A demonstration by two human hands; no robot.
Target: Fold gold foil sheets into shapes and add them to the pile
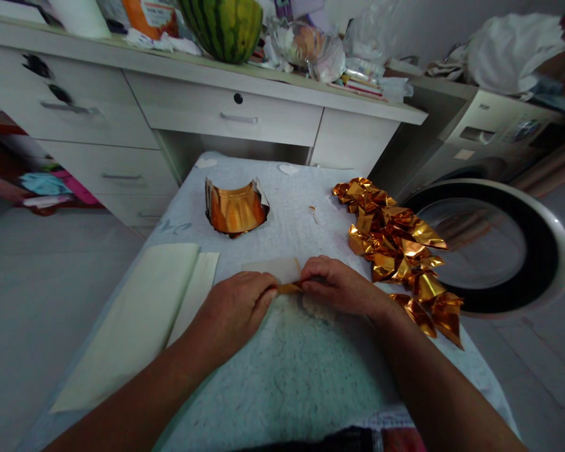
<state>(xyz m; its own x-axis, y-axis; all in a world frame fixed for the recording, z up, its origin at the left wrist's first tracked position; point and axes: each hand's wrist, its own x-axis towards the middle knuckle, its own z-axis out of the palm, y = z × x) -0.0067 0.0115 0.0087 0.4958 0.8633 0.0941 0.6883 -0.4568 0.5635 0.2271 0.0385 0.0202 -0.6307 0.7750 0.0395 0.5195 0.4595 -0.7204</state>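
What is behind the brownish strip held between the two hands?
Behind the brownish strip, a pale sheet shows. The left hand covers part of it, so its full outline cannot be seen.

The left hand [238, 304] and right hand [341, 285] are pinching the two ends of a narrow golden-brown strip [289, 289] between them, low over a cloth-covered table [287, 370]. A pale sheet [275, 269] is lying just beyond the strip. Farther back, a curved piece of gold foil [238, 210] is standing on the cloth — open side up — while folded gold foil pieces [405, 248] are crowding the right side. Pale paper [132, 314] is lying at the left. Behind, a watermelon [228, 28] is resting on a counter [273, 78]; a washing machine's round door [483, 245] is hanging open.
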